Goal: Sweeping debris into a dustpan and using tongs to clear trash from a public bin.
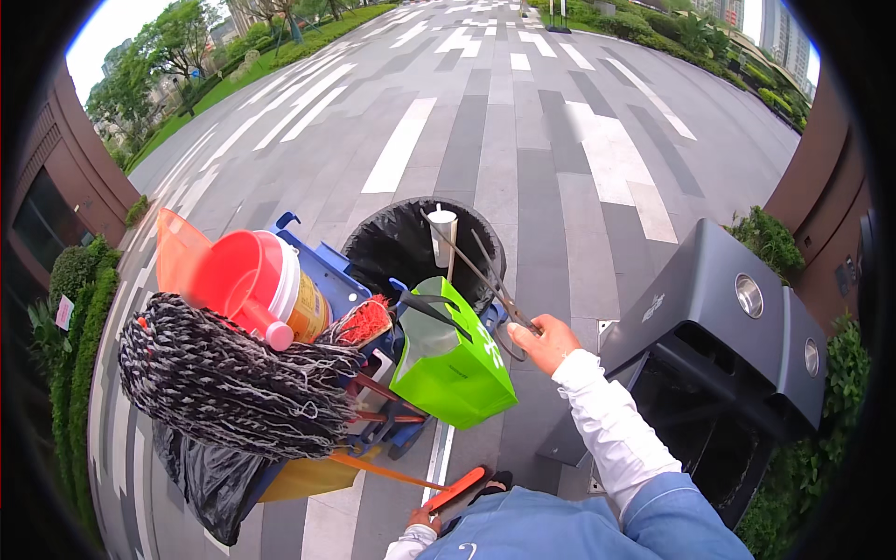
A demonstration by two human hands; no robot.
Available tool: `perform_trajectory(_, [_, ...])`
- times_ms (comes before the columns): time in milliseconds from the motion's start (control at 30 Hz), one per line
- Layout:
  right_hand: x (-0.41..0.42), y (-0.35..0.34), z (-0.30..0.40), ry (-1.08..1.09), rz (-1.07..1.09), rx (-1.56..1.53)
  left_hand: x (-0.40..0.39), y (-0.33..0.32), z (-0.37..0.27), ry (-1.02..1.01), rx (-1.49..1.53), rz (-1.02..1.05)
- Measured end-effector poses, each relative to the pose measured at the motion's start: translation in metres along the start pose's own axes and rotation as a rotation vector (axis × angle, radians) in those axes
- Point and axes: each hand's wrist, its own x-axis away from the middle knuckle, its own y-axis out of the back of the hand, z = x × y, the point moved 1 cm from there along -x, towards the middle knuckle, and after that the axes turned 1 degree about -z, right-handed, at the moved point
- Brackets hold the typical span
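Observation:
My right hand [549,343] grips the handle end of long metal tongs [497,288]. Their jaws reach over a round bin [378,245] lined with a black plastic bag. A white cylindrical container [442,234], perhaps a cup, appears by one jaw above the bin's mouth; whether it is pinched cannot be seen. Low in the picture, my left hand [423,519] has curled fingers beside an orange T-shaped tool end [458,488] and a pale metal strip [439,455]. What it holds is unclear. A bright green bag [455,378] hangs between bin and body.
Left of the bin, a blue cart [315,259] carries a red plastic dipper [238,269], a white bucket [308,301], a grey-black string mop [238,378] and a red brush [367,318]. A dark two-part litter bin [707,315] stands at right. Paving [490,161] stretches ahead.

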Motion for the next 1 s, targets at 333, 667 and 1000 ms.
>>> perform_trajectory(333, [0.185, 0.151, -0.131, -0.204, 0.328, -0.326, -0.103, -0.04, -0.024, -0.375, -0.291, 0.328])
perform_trajectory(667, [0.514, 0.225, -0.168, -0.908, -0.219, -0.49, -0.048, -0.049, -0.338, -0.886, 0.119, 0.151])
perform_trajectory(1000, [0.487, 0.257, -0.432, -0.887, -0.618, -0.638, 0.084, -0.144, -0.68, -1.742, 0.119, -0.549])
